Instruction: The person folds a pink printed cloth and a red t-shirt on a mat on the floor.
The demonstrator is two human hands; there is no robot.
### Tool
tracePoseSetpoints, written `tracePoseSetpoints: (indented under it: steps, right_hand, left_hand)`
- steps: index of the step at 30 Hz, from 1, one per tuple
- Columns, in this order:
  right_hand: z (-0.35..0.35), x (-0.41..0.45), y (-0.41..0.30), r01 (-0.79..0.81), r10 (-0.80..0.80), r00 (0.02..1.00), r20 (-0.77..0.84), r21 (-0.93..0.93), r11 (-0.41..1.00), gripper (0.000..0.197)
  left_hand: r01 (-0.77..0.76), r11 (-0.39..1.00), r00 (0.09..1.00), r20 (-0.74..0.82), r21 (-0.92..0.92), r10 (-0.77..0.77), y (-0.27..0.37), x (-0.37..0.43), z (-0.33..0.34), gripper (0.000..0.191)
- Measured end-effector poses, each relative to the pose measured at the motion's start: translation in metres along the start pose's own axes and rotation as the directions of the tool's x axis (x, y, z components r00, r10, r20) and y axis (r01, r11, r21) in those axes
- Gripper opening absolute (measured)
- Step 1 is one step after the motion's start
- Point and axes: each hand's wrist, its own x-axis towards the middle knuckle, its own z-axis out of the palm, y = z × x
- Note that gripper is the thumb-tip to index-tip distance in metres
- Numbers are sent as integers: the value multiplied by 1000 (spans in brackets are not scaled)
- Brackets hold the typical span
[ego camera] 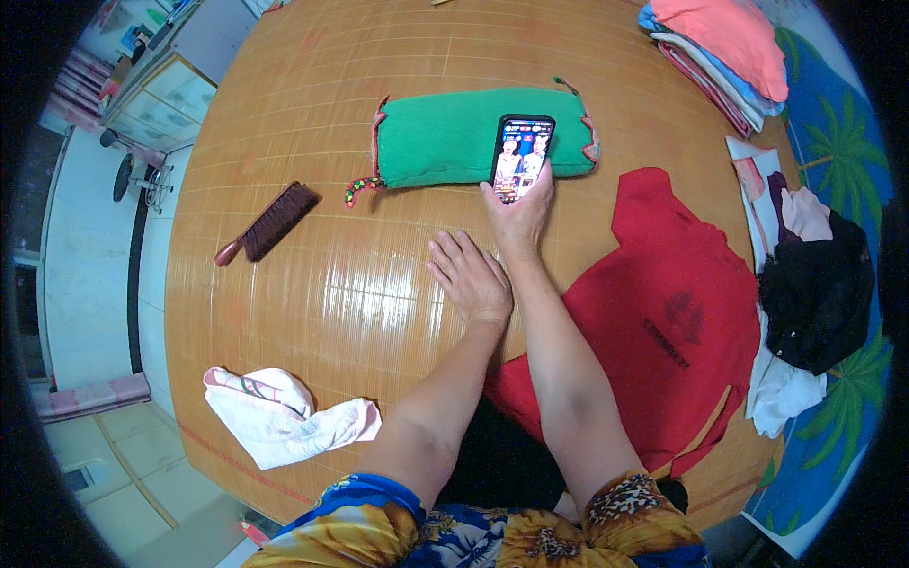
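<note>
A lit smartphone [524, 153] rests in my right hand [524, 213], its screen towards me and its upper part overlapping a green pillow [440, 135] behind it. That pillow is a long bolster with reddish trim at its ends and a braided cord at the lower left corner. Beside the right forearm, my left hand [469, 280] lies palm down on the bamboo mat [355, 234], holding nothing, fingers somewhat spread. A red apron [667, 298] with dark print spreads out right of my right arm, partly hidden by it.
A dark-bristled bed brush [280, 224] with a wooden handle lies at left. Nearer me is a crumpled white towel [284, 419]. Folded textiles [721, 57] are stacked at the upper right, above a black garment [817, 291]. Past the mat's left edge stands a wheeled chair [145, 184].
</note>
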Motion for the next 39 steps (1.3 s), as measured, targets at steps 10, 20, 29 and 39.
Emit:
tracePoseSetpoints:
  steps: [10, 20, 29, 39]
  right_hand:
    - [34, 20, 1, -25, 23, 998, -56, -38, 999, 100]
    - [21, 17, 10, -11, 17, 997, 74, -76, 997, 105]
    - [-5, 8, 14, 8, -4, 994, 113, -37, 999, 104]
    - [-125, -43, 60, -34, 1, 983, 185, 173, 984, 65]
  left_hand:
    - [9, 992, 997, 74, -124, 0, -3, 0, -3, 57]
    - [-35, 994, 999, -11, -100, 34, -2, -2, -1, 54]
    - [-34, 997, 999, -30, -64, 32, -1, -3, 0, 54]
    - [-89, 995, 993, -84, -41, 86, 6, -9, 7, 55]
